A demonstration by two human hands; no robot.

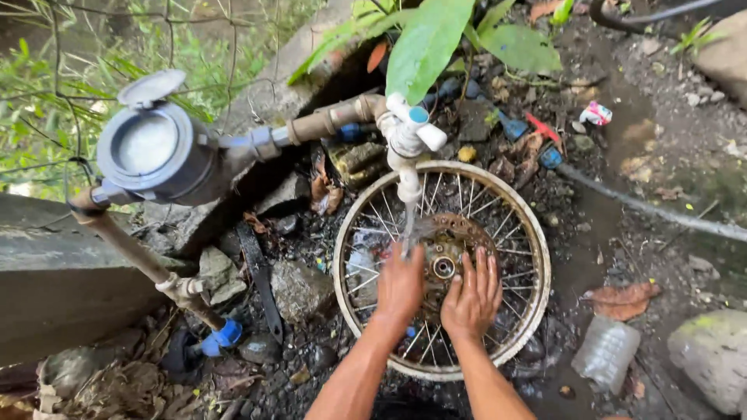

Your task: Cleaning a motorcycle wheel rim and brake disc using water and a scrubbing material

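At the far left a grey water meter [156,152] with its round lid flipped up sits on a brown pipe [128,249] that drops to a blue fitting [226,336] among wet stones and dead leaves. From the meter the line runs right to a white plastic tap [410,136], and a thin stream [408,225] falls from it onto the spoked wheel [354,241] that lies flat on the muddy ground just below. My left hand [399,285] lies flat on the spokes beside the rusty hub [443,267], directly under the water, its grip open and closed on nothing. My right hand [471,298] rests just to the right of it, fingers [481,268] spread and pointing up toward the hub, its grip open as well and pressed on the spokes. I judge this to be the washing step, with both palms working the grime off the hub and inner spokes while the water runs. The next move, I think, calls for turning the wheel or shifting my hands outward, so that the spokes and rim away from the stream come under it. Further right a dark hose [646,206] crosses the wet earth, a brown leaf [622,299] lies near the rim, and a crushed clear plastic bottle [605,351] sits beside a mossy stone [712,358].
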